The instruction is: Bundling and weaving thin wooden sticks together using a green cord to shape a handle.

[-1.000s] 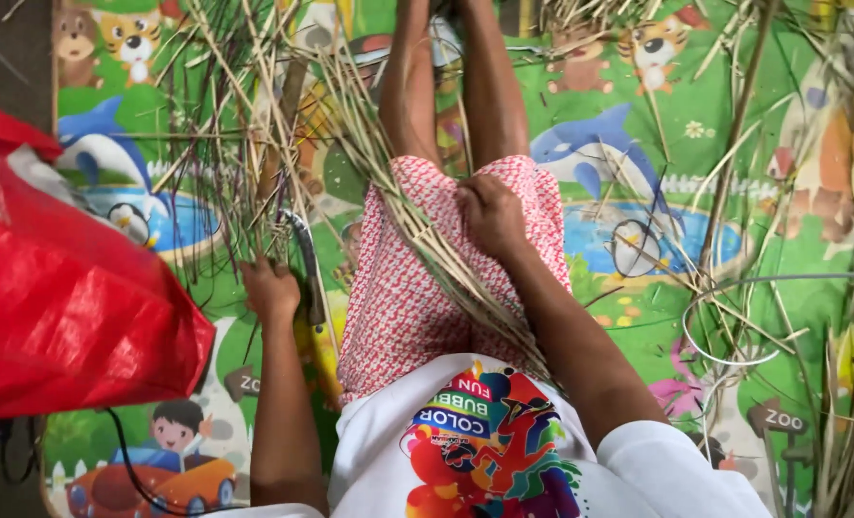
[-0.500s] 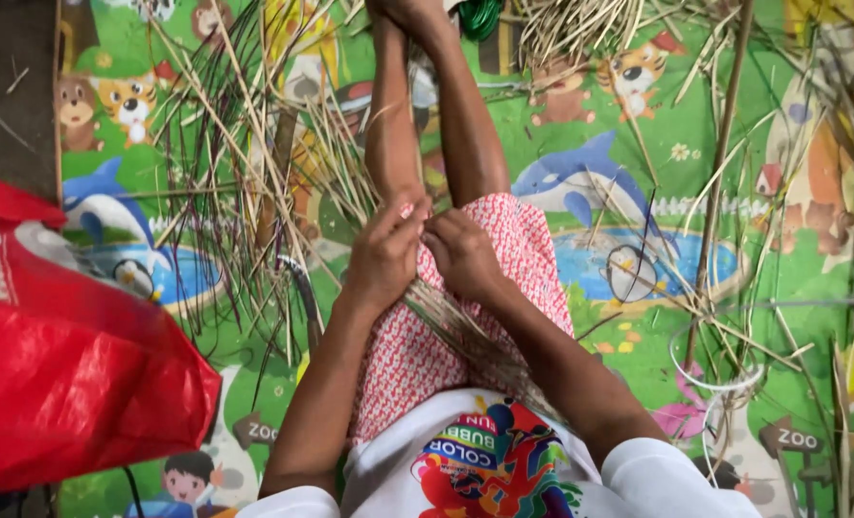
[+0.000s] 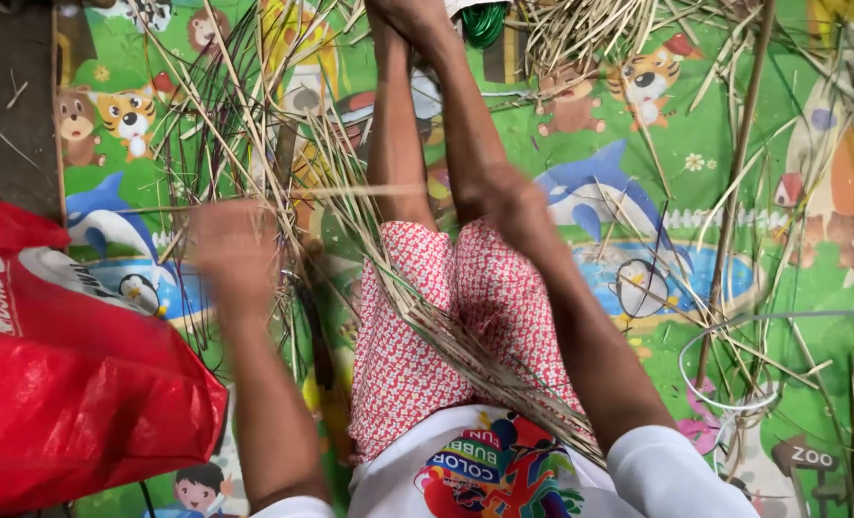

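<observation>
The left hand [image 3: 230,245] is blurred with motion, out to the left of the thighs; its fingers look curled around one thin pale straw strand [image 3: 350,191] that runs level from the hand toward the legs. The blur hides how tight that grip is, so I cannot tell for sure whether it is fully closed on the strand or only hooked over it. The right hand [image 3: 508,206] sits on the right knee with its fingers folded down, pressing the upper end of the straw bundle [image 3: 446,336]; its grip seems narrow and clamped onto the stalks.

The bundle lies slantwise across the lap, over the red-and-white patterned shorts [image 3: 417,355], fanning from the waist up toward the knees, where its loose ends spread over the floor.

Judging from this, a single strand is being drawn out sideways from the bundle. To do that well, the right hand should keep the rest pinned firmly while the left pulls along the strand's length rather than bending it, since dry straw probably snaps or splits when kinked.

Further out, loose stalks litter the green play mat with animal pictures [image 3: 695,125], a red plastic bag [image 3: 53,384] sits at the left, a wire hoop [image 3: 734,408] lies at the right, and a green coil [image 3: 484,21] rests near the feet.
</observation>
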